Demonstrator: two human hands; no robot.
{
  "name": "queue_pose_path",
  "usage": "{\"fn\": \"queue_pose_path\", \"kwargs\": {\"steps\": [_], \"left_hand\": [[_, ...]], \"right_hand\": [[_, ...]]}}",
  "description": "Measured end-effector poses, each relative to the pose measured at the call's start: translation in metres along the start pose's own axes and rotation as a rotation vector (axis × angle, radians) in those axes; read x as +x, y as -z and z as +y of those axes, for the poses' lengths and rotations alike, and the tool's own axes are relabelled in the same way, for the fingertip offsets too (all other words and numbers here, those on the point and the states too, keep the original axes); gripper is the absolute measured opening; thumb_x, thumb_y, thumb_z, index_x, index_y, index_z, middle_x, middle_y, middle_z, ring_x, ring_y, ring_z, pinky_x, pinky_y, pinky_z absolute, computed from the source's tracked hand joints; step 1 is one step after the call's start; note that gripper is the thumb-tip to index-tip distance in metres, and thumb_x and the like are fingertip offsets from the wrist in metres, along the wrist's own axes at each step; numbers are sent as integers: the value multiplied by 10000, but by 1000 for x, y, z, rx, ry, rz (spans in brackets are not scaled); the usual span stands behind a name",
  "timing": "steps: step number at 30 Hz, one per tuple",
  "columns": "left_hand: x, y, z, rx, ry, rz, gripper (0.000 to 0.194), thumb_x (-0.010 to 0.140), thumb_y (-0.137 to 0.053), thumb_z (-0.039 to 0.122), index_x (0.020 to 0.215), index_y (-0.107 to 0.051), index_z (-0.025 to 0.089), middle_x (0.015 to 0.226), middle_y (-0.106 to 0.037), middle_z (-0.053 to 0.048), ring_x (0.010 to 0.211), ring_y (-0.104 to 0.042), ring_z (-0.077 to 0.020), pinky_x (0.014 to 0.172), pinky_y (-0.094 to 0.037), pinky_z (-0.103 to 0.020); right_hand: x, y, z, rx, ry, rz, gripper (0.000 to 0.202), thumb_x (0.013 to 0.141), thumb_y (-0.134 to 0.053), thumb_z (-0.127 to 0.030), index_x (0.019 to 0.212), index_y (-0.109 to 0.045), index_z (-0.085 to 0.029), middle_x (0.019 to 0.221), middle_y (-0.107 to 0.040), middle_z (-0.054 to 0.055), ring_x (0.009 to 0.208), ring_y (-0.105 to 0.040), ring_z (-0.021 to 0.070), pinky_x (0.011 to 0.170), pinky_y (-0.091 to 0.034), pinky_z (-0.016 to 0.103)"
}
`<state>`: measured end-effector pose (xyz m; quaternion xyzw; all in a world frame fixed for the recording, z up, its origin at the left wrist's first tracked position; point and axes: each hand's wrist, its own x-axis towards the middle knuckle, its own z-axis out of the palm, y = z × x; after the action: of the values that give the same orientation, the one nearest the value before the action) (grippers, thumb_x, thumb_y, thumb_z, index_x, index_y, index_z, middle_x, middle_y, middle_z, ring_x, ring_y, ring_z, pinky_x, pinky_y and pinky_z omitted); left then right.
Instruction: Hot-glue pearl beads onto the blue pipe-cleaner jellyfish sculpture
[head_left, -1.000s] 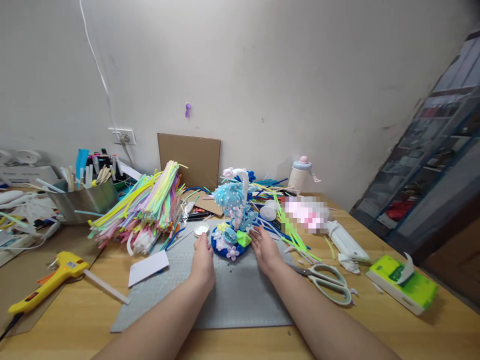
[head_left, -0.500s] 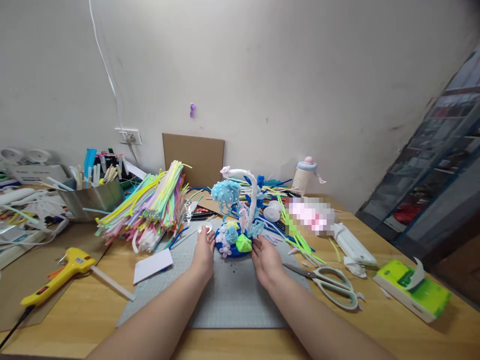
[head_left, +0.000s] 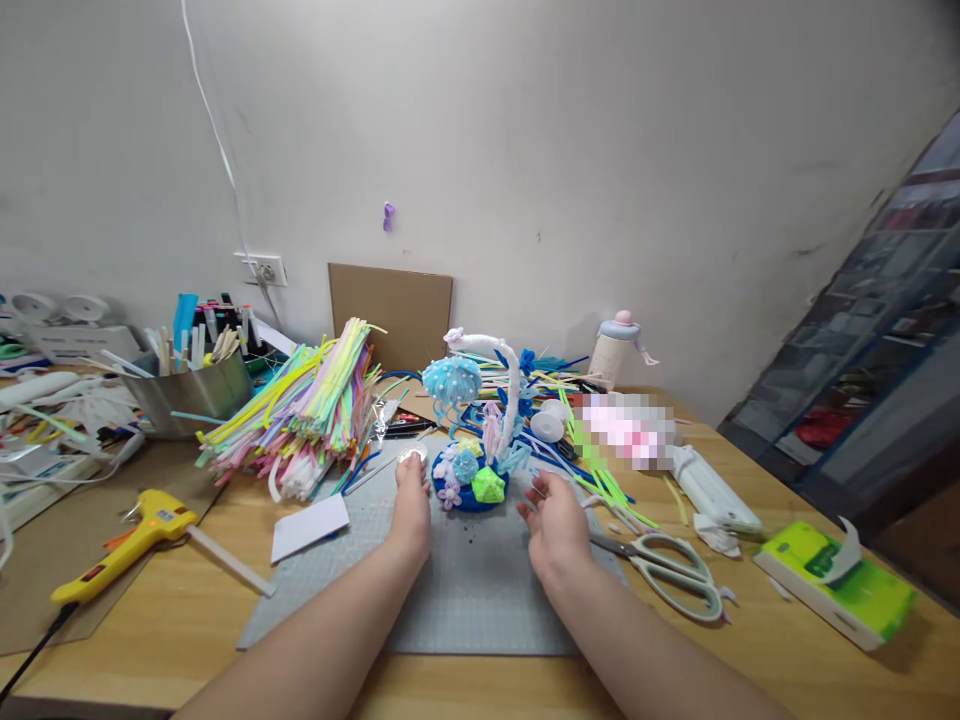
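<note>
A pipe-cleaner ornament stands upright on the grey cutting mat [head_left: 472,600]. Its dark blue base [head_left: 469,497] carries small lilac, blue and yellow flowers and a bright green faceted piece [head_left: 489,486]. From the base rises a curved white stem [head_left: 513,390], and a fluffy light blue jellyfish shape [head_left: 451,382] with white dots hangs under its tip. My left hand [head_left: 411,505] is beside the base on the left, open, its fingers partly hidden from me. To the right, my right hand [head_left: 556,520] is apart from the base, open with loosely bent fingers, holding nothing.
Scissors [head_left: 671,572] lie right of my right hand, near a green tissue pack [head_left: 840,580]. A yellow glue gun [head_left: 124,545], a white card [head_left: 310,527] and a big pipe-cleaner bundle [head_left: 315,410] are on the left. Behind stands a bottle [head_left: 615,350].
My right hand has moved right, away from the ornament's base, leaving a gap. My left hand stays close to the base's left side. The view has shifted slightly.
</note>
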<state>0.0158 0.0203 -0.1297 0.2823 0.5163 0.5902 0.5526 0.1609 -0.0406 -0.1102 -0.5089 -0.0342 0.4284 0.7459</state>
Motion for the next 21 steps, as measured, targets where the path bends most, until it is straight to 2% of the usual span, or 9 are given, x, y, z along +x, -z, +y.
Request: {"fn": "queue_pose_path", "kwargs": {"steps": [4,8,11,14,18,21], "left_hand": [[-5,2,1,85,-44,48,287,870,-440,423,1039,-519,205,1179,-563,-88,1143,-511,-242,962,-391,-402],[-4,4,5,149,-151,47,296,860,-443,422,1064,-500,215,1141,-556,-74,1076,-519,-215,909,-403,-347],[-1,5,10,183,-297,-23,302,812,-533,408,1047,-518,218,1051,-567,-44,995,-532,-183,865,-408,-286],[3,6,14,222,-421,-111,284,763,-604,429,913,-579,190,871,-588,-18,845,-537,-166,786,-410,-262],[9,8,15,270,-500,-149,275,716,-664,428,725,-571,169,698,-552,11,690,-491,-139,680,-390,-245],[9,9,15,294,-537,-152,308,706,-678,417,619,-498,182,609,-470,43,608,-436,-116,616,-363,-234]], "right_hand": [[-8,-2,-6,23,74,-142,136,775,-545,-263,704,-435,-226,598,-429,-103,394,-382,54,341,-248,172],[-6,-5,-6,-25,144,-281,232,776,-536,-357,647,-388,-233,457,-372,-120,301,-223,49,316,-142,186],[-1,-4,-1,-98,233,-359,249,810,-518,-433,676,-442,-238,382,-312,-126,307,-197,68,328,-142,200],[0,-3,4,-207,328,-447,336,840,-493,-501,647,-445,-230,421,-327,-106,361,-242,81,361,-163,214],[-5,2,8,-385,472,-618,452,865,-464,-531,549,-418,-211,488,-371,-62,462,-327,101,450,-236,251],[-8,7,10,-503,547,-759,509,887,-423,-525,492,-363,-209,479,-328,-56,475,-303,103,483,-220,274]]}}
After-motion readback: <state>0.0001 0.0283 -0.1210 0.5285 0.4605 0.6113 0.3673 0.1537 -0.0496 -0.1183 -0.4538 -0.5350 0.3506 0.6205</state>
